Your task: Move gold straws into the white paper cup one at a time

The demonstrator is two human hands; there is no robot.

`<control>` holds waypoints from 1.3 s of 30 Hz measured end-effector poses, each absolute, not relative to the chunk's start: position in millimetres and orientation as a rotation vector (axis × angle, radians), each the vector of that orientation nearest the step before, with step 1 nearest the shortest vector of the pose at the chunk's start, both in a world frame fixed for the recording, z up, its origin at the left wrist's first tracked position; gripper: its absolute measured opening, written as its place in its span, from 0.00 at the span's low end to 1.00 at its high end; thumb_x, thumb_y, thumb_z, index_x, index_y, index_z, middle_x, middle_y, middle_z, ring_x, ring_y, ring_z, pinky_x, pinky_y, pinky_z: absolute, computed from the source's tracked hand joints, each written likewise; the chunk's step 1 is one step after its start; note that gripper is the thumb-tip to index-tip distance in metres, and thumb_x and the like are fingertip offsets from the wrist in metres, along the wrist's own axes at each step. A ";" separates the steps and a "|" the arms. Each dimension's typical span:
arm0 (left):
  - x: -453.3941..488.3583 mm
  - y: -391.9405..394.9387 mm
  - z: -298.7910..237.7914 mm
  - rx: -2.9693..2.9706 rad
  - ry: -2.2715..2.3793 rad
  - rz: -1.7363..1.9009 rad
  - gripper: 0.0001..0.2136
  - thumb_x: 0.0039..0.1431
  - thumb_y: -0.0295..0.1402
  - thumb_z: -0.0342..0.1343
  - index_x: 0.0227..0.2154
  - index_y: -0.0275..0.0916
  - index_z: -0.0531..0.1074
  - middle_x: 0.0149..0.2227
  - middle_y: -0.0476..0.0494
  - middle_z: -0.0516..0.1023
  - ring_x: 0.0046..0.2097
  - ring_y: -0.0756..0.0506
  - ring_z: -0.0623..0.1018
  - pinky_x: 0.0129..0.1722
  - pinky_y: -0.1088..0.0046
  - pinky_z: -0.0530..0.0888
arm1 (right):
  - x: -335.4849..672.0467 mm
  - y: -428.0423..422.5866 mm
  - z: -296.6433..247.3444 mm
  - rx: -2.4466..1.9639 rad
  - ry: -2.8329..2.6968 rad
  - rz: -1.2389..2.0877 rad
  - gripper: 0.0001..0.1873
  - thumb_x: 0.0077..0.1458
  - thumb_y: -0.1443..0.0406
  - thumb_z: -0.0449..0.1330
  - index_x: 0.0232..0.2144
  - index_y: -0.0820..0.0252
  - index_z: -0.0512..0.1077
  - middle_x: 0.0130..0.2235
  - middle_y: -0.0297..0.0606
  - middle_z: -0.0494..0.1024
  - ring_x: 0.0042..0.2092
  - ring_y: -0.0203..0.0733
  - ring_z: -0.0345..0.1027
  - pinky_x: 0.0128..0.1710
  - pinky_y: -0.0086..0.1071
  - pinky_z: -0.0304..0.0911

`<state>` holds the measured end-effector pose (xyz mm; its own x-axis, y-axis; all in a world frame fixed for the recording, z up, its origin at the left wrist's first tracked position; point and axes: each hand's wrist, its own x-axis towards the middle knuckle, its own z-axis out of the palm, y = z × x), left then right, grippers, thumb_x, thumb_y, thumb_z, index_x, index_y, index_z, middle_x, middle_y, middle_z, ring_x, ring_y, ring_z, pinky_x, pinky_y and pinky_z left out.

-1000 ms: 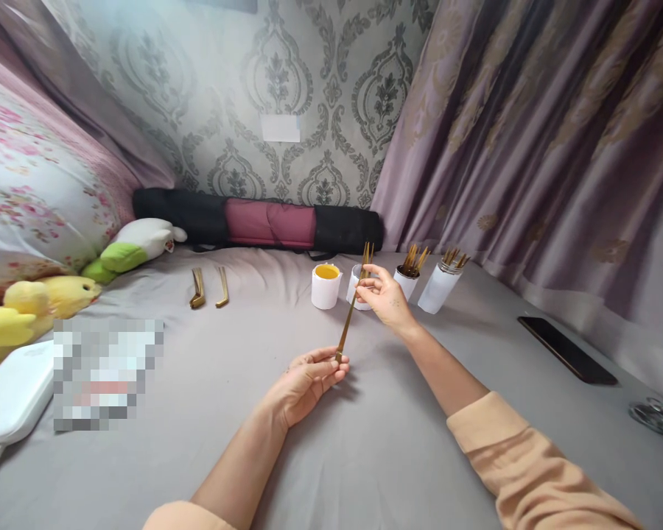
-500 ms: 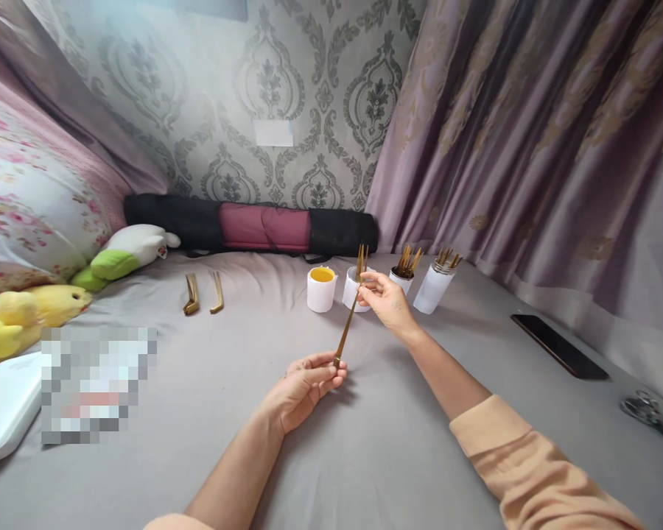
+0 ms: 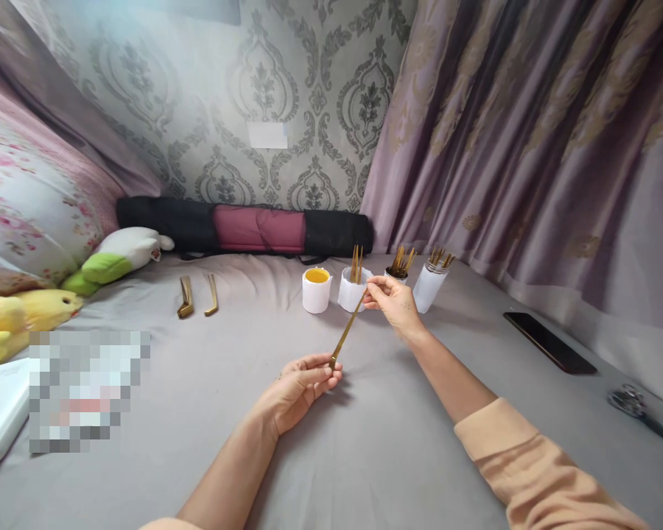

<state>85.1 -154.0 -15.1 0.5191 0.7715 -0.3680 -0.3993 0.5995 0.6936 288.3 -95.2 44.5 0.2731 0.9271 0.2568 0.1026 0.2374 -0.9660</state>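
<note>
At opposite ends, hands pinch gold stick.

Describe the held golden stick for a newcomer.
Over the grey sheet, find the left hand and right hand. A slim golden stick slants between them, lower end in the left. Similar sticks stand in white cups beyond; only this one is held.

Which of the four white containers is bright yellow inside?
The leftmost white container: bright yellow shows inside its rim. The other three containers, to its right, hold thin sticks.
</note>
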 end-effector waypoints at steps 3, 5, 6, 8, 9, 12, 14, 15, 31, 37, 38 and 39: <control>85.0 -153.3 -16.0 0.573 0.722 0.755 0.15 0.45 0.20 0.59 0.38 0.28 0.67 0.39 0.31 0.74 0.38 0.46 0.76 0.42 0.73 0.72 | 288.5 -96.4 46.7 -1.192 -1.131 0.801 0.14 0.43 0.59 0.61 0.31 0.62 0.68 0.24 0.33 0.73 0.26 0.33 0.69 0.25 0.27 0.69; 84.9 -152.7 -15.6 0.570 0.715 0.756 0.15 0.45 0.20 0.59 0.38 0.27 0.68 0.40 0.30 0.74 0.38 0.46 0.76 0.42 0.73 0.72 | 289.5 -96.2 49.0 -1.200 -1.114 0.809 0.13 0.42 0.59 0.61 0.30 0.62 0.68 0.24 0.33 0.73 0.26 0.33 0.69 0.25 0.26 0.69; 84.8 -152.3 -15.1 0.570 0.712 0.758 0.15 0.45 0.21 0.59 0.38 0.27 0.68 0.40 0.30 0.74 0.38 0.46 0.76 0.42 0.73 0.72 | 290.7 -95.8 50.6 -1.206 -1.107 0.805 0.13 0.42 0.60 0.61 0.30 0.62 0.69 0.23 0.33 0.73 0.26 0.33 0.69 0.25 0.26 0.69; 84.4 -151.7 -14.0 0.561 0.717 0.767 0.14 0.45 0.21 0.59 0.38 0.26 0.69 0.40 0.30 0.74 0.38 0.46 0.76 0.42 0.73 0.72 | 294.2 -94.2 55.0 -1.210 -1.098 0.781 0.13 0.42 0.60 0.61 0.30 0.62 0.69 0.23 0.33 0.72 0.26 0.33 0.69 0.25 0.26 0.69; 84.0 -151.4 -13.6 0.551 0.723 0.772 0.14 0.45 0.22 0.59 0.38 0.26 0.70 0.40 0.30 0.74 0.38 0.46 0.76 0.42 0.73 0.72 | 296.7 -93.2 57.7 -1.205 -1.099 0.761 0.13 0.42 0.60 0.61 0.30 0.62 0.69 0.24 0.33 0.73 0.26 0.33 0.69 0.25 0.26 0.69; 82.0 -150.2 -14.1 0.499 0.731 0.790 0.13 0.46 0.22 0.58 0.37 0.26 0.70 0.39 0.32 0.74 0.38 0.46 0.75 0.41 0.73 0.73 | 306.0 -89.4 67.0 -1.185 -1.094 0.707 0.12 0.43 0.61 0.62 0.30 0.62 0.69 0.24 0.33 0.73 0.25 0.32 0.69 0.24 0.25 0.69; 80.4 -149.1 -15.7 0.468 0.715 0.802 0.12 0.47 0.22 0.57 0.37 0.26 0.71 0.38 0.33 0.74 0.38 0.47 0.75 0.41 0.74 0.73 | 312.9 -86.5 73.3 -1.175 -1.084 0.679 0.11 0.43 0.62 0.62 0.30 0.62 0.69 0.24 0.33 0.73 0.25 0.32 0.69 0.24 0.25 0.69; 79.7 -148.4 -16.7 0.453 0.705 0.809 0.11 0.48 0.22 0.57 0.37 0.27 0.71 0.37 0.34 0.74 0.38 0.47 0.75 0.40 0.74 0.73 | 316.2 -84.9 76.4 -1.175 -1.075 0.659 0.10 0.43 0.63 0.61 0.29 0.62 0.69 0.24 0.33 0.73 0.25 0.32 0.69 0.24 0.25 0.68; 76.4 -143.2 -21.0 0.345 0.655 0.821 0.10 0.49 0.21 0.55 0.37 0.28 0.70 0.32 0.41 0.73 0.31 0.52 0.74 0.31 0.79 0.73 | 350.9 -57.6 123.2 -1.185 -0.960 0.330 0.01 0.47 0.70 0.55 0.27 0.61 0.66 0.22 0.30 0.71 0.22 0.29 0.68 0.21 0.23 0.68; 76.2 -144.1 -18.4 0.338 0.640 0.823 0.10 0.50 0.22 0.54 0.37 0.28 0.70 0.32 0.41 0.73 0.31 0.52 0.74 0.31 0.79 0.73 | 359.4 -47.1 127.3 -1.201 -0.969 0.211 0.02 0.48 0.69 0.54 0.28 0.61 0.66 0.24 0.33 0.71 0.23 0.32 0.68 0.23 0.28 0.69; 76.2 -144.2 -18.0 0.337 0.640 0.823 0.09 0.50 0.22 0.54 0.37 0.28 0.70 0.32 0.42 0.73 0.31 0.52 0.74 0.31 0.79 0.73 | 361.0 -44.5 127.4 -1.203 -0.976 0.186 0.02 0.48 0.69 0.54 0.28 0.61 0.66 0.24 0.33 0.71 0.24 0.32 0.68 0.24 0.29 0.69; 76.2 -144.2 -17.7 0.335 0.642 0.824 0.10 0.50 0.22 0.54 0.37 0.28 0.70 0.32 0.42 0.73 0.31 0.52 0.74 0.31 0.79 0.73 | 362.5 -41.9 127.4 -1.207 -0.987 0.160 0.02 0.48 0.68 0.55 0.28 0.61 0.66 0.24 0.33 0.71 0.24 0.32 0.68 0.24 0.29 0.69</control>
